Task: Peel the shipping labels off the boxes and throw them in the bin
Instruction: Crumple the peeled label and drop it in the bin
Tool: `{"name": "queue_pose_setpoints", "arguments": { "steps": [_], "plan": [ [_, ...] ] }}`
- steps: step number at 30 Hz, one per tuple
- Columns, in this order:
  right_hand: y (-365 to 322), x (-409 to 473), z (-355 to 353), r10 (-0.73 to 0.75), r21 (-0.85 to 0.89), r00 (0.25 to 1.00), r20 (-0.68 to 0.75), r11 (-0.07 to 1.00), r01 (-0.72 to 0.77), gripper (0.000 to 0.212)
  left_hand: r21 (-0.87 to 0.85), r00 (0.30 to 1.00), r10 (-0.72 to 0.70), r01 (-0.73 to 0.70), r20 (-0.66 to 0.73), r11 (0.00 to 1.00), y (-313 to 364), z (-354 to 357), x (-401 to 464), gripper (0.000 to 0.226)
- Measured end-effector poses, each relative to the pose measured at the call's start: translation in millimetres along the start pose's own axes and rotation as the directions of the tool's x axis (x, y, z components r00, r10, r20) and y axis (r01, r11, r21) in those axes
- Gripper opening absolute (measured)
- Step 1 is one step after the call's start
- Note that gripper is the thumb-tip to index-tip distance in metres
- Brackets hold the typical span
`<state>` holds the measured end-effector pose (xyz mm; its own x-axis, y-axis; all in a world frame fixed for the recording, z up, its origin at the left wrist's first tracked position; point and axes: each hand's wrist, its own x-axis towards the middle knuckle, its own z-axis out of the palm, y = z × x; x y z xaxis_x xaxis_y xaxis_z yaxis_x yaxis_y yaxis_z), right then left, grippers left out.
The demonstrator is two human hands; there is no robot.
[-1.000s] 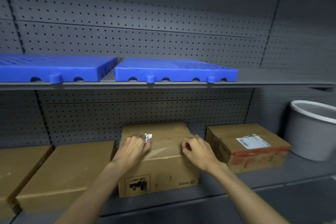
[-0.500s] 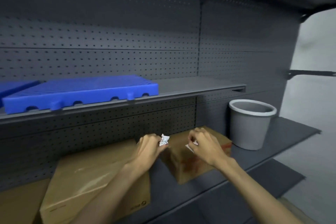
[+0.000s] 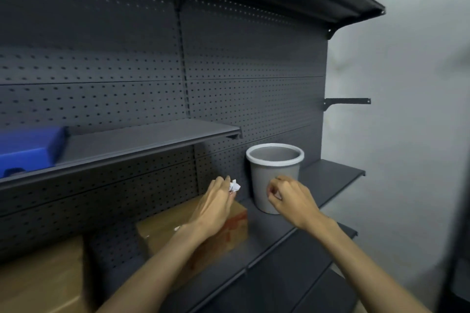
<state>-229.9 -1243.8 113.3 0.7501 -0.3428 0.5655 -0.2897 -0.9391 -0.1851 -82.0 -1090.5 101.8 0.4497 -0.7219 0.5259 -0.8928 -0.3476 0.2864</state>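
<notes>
my forearms come in from bottom of view, both hands up over the lower shelf [image 3: 292,256]. L hand [image 3: 216,207]: fingers curled, pinching a crumpled label [image 3: 235,186] at the fingertips, wad sticks out past them toward the bin. R hand [image 3: 292,199]: fingers curled in loosely, maybe a small white scrap inside, can't tell if it's holding anything. under my L wrist sits a cardboard box [image 3: 239,221] w/ red print on its side, a sliver of white showing on top by the wrist, prob another label, mostly hidden. bigger box [image 3: 43,277] at bottom left, blurred. key relation: grey bin [image 3: 276,178] stands upright on the same shelf, just beyond and to the right of the wad, mouth open upward, rim above fingertip height. R hand is right in front of the bin wall, nearer to it than L, but L has the wad, so my guess is L goes up and right over the rim, then lets go. risk: wad clips rim or sticks to fingers. farther back: pegboard, upper shelf w/ blue tray [image 3: 28,150] at left
</notes>
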Motion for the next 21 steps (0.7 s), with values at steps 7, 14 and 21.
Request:
{"name": "queue_pose_setpoints", "arguments": {
  "steps": [7, 14, 21],
  "plan": [
    [85.4, 7.4, -9.1, 0.043, -0.022, 0.999, 0.019, 0.999, -0.042, 0.015, -0.071, 0.999, -0.036, 0.039, 0.038, 0.997, 50.6, 62.4, 62.2, 0.057],
    [139.5, 31.7, -5.4, 0.002, -0.027, 1.0, -0.021, 1.0, -0.002, 0.018, -0.136, 0.999, -0.032, 0.032, 0.002, 0.99, 65.7, 91.6, 104.6, 0.058],
    [168.3, 66.2, 14.6, 0.002, -0.002, 1.0, -0.004, 1.0, -0.002, 0.021, -0.116, 0.995, -0.095, 0.096, 0.007, 0.989, 72.1, 104.5, 138.7, 0.052]
  ]
}}
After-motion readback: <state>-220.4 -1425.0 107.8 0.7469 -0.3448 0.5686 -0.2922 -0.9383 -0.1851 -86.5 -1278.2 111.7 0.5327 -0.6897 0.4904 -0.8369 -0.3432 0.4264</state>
